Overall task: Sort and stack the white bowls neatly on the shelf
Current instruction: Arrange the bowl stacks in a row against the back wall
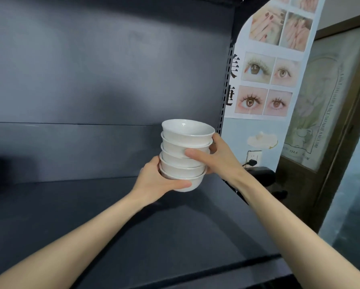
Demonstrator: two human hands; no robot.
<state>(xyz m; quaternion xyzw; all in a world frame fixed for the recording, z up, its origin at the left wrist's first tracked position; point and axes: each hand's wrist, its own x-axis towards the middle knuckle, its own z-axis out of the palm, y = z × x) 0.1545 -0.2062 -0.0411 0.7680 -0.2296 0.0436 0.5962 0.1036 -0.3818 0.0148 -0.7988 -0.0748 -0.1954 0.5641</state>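
**Head view: bowl stack gripped by both hands**

Five nested white bowls [185, 147] are held toward the dark shelf's [112, 215] 3 o'clock end. The left hand [156, 182] curls round the bottom bowl from 8 o'clock. The right hand [218, 157] clasps the middle bowls from 3 o'clock.

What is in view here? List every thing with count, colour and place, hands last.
Round white ceramic bowls: five, white, nested in one stack, held over the shelf board.
Dark grey metal shelf: one, dark grey, board and back panel across left and centre.
Paper poster of eye and nail photos: one, pale, wall right of the shelf.
Wall socket: one, white, below the poster, black plug in it.
Wooden door: one, brown with a frosted pane, far right.
Left hand: cups the lowest bowl from below.
Right hand: grips the stack's right side.
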